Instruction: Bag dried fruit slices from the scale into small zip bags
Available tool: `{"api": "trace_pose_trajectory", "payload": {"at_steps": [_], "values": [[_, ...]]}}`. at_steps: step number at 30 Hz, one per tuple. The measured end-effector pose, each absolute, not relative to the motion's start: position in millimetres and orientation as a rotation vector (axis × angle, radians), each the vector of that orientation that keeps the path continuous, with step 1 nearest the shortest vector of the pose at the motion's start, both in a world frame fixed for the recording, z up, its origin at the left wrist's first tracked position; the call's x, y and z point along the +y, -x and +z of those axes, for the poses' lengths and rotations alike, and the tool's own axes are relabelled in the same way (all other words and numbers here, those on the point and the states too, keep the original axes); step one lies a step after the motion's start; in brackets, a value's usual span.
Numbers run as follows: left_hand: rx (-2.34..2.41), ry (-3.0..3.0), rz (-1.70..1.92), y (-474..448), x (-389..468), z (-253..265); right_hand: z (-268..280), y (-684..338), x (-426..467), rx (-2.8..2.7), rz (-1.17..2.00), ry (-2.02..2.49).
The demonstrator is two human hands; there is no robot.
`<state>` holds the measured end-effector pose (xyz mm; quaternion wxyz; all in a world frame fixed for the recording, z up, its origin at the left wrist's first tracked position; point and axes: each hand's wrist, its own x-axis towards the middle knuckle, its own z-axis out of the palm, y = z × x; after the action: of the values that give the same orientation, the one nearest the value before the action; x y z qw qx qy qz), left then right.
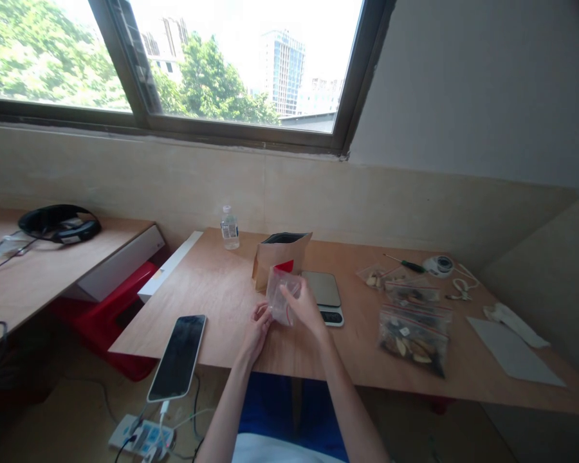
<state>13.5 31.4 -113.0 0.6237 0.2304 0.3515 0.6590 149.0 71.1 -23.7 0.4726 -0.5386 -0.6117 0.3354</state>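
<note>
A small clear zip bag [280,305] with a red strip is held upright over the front middle of the table. My right hand [306,307] is closed on its upper right side, thumb and fingers pinching the plastic. Curled at the bag's lower left edge, my left hand [257,331] grips it between the fingers. The bag looks flat, with no contents I can make out. Just behind it stands an open brown paper pouch [280,254] with a red patch. A kitchen scale [324,289] lies right of the pouch, its display facing me and nothing on its plate.
Several filled zip bags [412,347] lie to the right. Beyond them are a screwdriver [412,265], a white camera [438,265] with a cable, and a white sheet [514,350]. A phone [178,357] overhangs the front left edge; a water bottle [230,229] stands at the back.
</note>
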Motion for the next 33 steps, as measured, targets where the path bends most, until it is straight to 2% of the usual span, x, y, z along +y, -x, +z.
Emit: {"api": "trace_pose_trajectory", "payload": {"at_steps": [3,11,16,27,30,33], "values": [[0.852,-0.588,1.495,-10.0,24.0,-111.0,-39.4,-159.8,76.2,-1.308,0.984,1.306],[0.954,-0.740,1.406,-11.7,8.5,-89.1,-34.4,-171.3,70.2,-0.936,1.079,1.209],[1.037,-0.735,1.377,-21.6,5.5,-78.3,-58.6,-159.8,41.0,-1.125,1.267,1.204],[1.258,-0.883,1.482,-31.1,17.7,-71.7,-69.8,-167.3,22.5,-1.345,1.341,1.226],[1.288,-0.942,1.473,-28.0,23.8,-72.9,-63.4,-184.2,21.3,-1.427,1.254,1.235],[1.372,-0.985,1.479,-21.1,28.8,-75.4,-54.0,-224.0,24.4,-1.477,0.995,1.402]]}}
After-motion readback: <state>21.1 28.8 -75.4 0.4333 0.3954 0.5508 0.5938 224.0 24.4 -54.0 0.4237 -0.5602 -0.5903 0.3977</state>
